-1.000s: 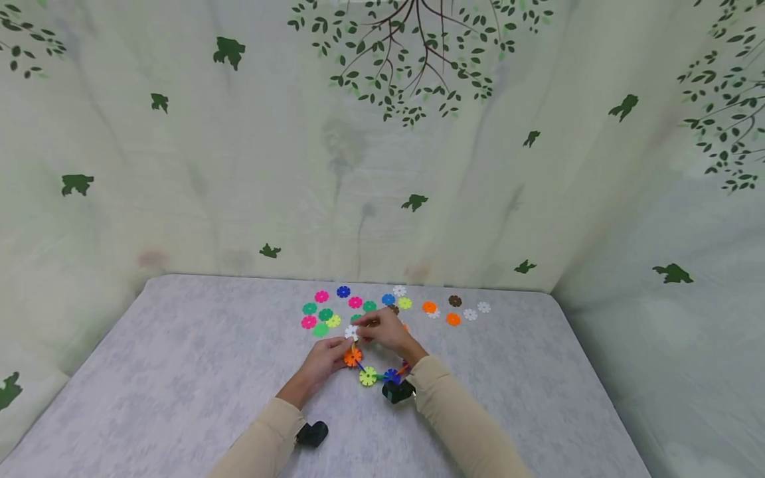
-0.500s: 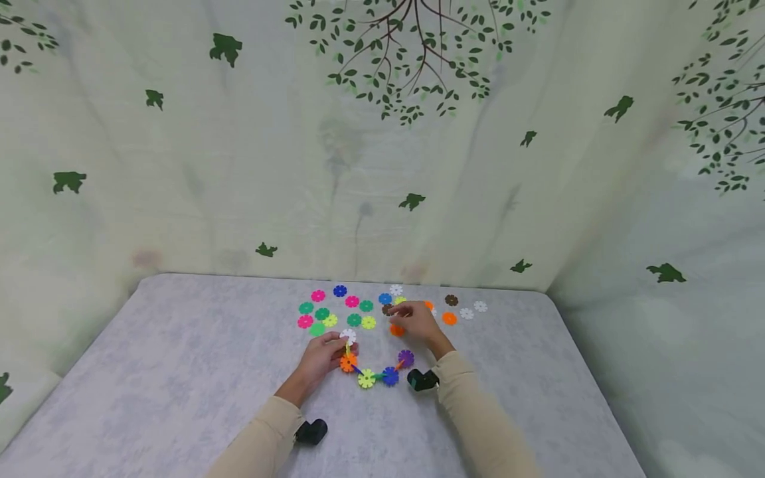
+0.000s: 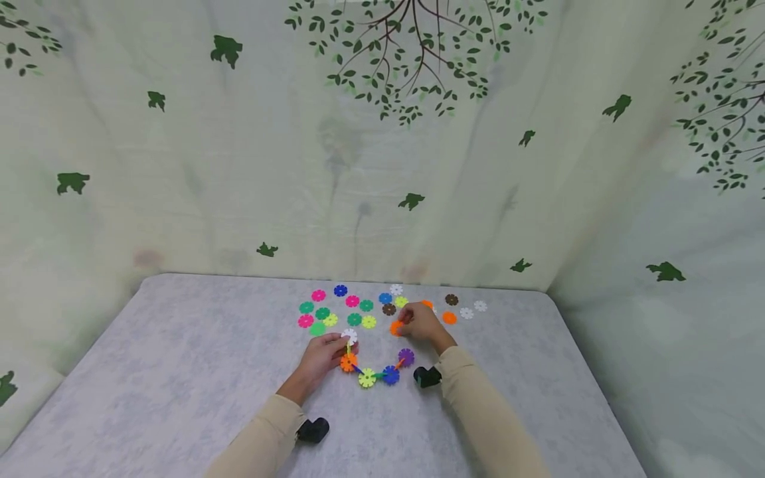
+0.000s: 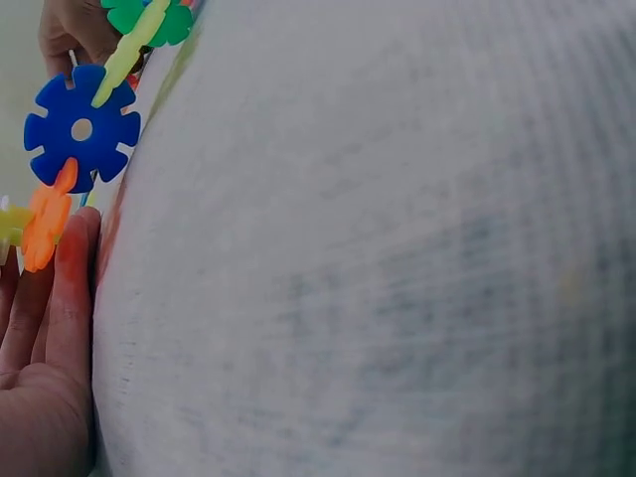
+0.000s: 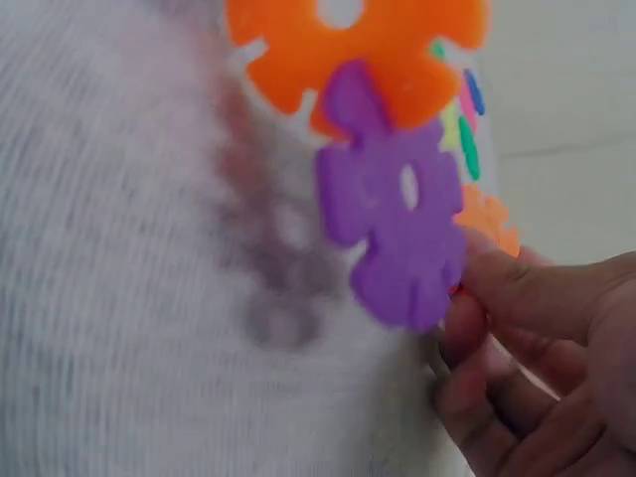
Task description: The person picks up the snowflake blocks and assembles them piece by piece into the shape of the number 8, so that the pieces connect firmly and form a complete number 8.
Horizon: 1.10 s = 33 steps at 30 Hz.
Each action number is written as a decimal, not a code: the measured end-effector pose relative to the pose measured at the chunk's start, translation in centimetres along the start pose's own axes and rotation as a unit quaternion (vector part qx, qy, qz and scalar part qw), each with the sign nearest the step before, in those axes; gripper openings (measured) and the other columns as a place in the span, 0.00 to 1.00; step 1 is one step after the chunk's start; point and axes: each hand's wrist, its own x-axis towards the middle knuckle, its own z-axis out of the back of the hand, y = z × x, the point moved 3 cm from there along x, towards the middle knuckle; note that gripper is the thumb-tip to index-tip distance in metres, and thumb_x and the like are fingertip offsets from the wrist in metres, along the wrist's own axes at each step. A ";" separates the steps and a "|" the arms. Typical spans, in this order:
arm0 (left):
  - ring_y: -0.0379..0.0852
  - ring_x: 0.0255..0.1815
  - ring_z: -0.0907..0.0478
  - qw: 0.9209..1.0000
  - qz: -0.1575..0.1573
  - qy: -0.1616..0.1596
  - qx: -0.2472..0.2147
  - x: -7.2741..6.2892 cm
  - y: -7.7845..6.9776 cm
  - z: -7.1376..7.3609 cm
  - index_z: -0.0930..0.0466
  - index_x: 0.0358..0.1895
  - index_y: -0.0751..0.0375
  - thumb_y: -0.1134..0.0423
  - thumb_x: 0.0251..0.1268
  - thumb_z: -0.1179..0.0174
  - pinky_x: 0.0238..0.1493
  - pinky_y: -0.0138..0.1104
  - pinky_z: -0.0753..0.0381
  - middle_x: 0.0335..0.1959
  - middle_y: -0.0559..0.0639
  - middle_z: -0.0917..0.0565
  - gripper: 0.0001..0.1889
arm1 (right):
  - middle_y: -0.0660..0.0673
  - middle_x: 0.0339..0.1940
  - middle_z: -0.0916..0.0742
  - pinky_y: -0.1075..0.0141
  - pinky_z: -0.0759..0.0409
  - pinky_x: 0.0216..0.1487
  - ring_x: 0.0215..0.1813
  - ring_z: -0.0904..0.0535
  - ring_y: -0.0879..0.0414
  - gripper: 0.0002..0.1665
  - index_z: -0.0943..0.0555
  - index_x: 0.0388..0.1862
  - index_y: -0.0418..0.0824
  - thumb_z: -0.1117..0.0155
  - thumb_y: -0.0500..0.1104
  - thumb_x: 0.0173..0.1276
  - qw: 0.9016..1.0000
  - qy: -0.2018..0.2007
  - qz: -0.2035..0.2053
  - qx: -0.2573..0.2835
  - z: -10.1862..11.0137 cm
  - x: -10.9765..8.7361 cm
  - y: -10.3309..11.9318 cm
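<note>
A curved chain of slotted plastic snowflake discs spans the space between the hands. It includes a white disc (image 3: 349, 336), an orange disc (image 3: 348, 362), a yellow disc (image 3: 367, 379), a blue disc (image 3: 391, 376) and a purple disc (image 3: 406, 358). My left hand (image 3: 321, 358) pinches the chain's left end, near the white disc. Beyond the chain's right end, my right hand (image 3: 421, 322) pinches a loose orange disc (image 3: 396, 328) at the tabletop. In the right wrist view, thumb and fingers (image 5: 497, 283) partly cover that disc, behind the purple one.
Loose discs in several colours lie flat along the table's far side, including a pink disc (image 3: 306, 321), a brown disc (image 3: 451, 300) and a green disc (image 3: 354, 319). A patterned curtain (image 3: 299, 166) hangs behind the grey table (image 3: 209, 345).
My right hand has left the white disc, moved right, and come down onto the loose orange disc. My left hand has stayed on the chain.
</note>
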 end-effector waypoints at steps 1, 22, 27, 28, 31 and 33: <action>0.48 0.46 0.18 1.000 0.001 -0.001 0.000 0.0 0.0 0.0 0.25 0.54 0.71 0.62 0.74 0.48 0.49 0.35 0.18 0.48 0.60 0.16 0.15 | 0.45 0.32 0.19 0.65 0.19 0.36 0.32 0.23 0.53 0.09 0.20 0.37 0.36 0.30 0.33 0.59 1.000 0.002 0.008 0.022 0.0 0.0 0.2; 0.47 0.44 0.18 1.000 0.007 -0.003 0.013 0.1 -0.1 0.0 0.22 0.51 0.70 0.60 0.73 0.47 0.51 0.36 0.19 0.43 0.57 0.14 0.15 | 0.45 0.35 0.14 0.63 0.15 0.41 0.35 0.16 0.54 0.06 0.15 0.38 0.36 0.36 0.30 0.64 0.977 0.064 0.129 0.154 -3.7 -0.1 4.5; 0.48 0.44 0.17 1.000 0.005 -0.009 0.012 0.2 -0.2 -0.1 0.21 0.51 0.71 0.62 0.73 0.47 0.50 0.37 0.19 0.43 0.58 0.14 0.15 | 0.45 0.33 0.13 0.65 0.16 0.39 0.33 0.17 0.55 0.05 0.14 0.36 0.35 0.35 0.30 0.63 0.977 0.050 0.158 0.136 -3.8 -0.2 4.8; 0.48 0.43 0.17 1.000 0.003 -0.012 0.013 0.2 -0.2 -0.1 0.21 0.51 0.72 0.63 0.73 0.47 0.50 0.37 0.18 0.43 0.59 0.14 0.15 | 0.45 0.33 0.13 0.66 0.16 0.39 0.33 0.17 0.56 0.05 0.14 0.35 0.35 0.35 0.30 0.63 0.976 0.047 0.164 0.133 -3.8 -0.1 4.9; 0.48 0.42 0.16 0.999 -0.004 -0.025 0.021 0.1 -0.1 0.0 0.21 0.51 0.75 0.65 0.73 0.48 0.48 0.36 0.17 0.43 0.60 0.14 0.14 | 0.44 0.31 0.13 0.68 0.16 0.38 0.31 0.17 0.57 0.05 0.14 0.32 0.33 0.35 0.28 0.61 0.975 0.043 0.186 0.116 -4.0 -0.2 5.5; 0.48 0.41 0.16 0.999 -0.007 -0.031 0.025 0.0 -0.1 0.0 0.21 0.50 0.76 0.67 0.73 0.48 0.47 0.36 0.17 0.42 0.61 0.14 0.14 | 0.43 0.30 0.12 0.68 0.16 0.36 0.30 0.17 0.57 0.05 0.14 0.31 0.32 0.35 0.26 0.60 0.972 0.043 0.202 0.109 -4.2 -0.2 5.7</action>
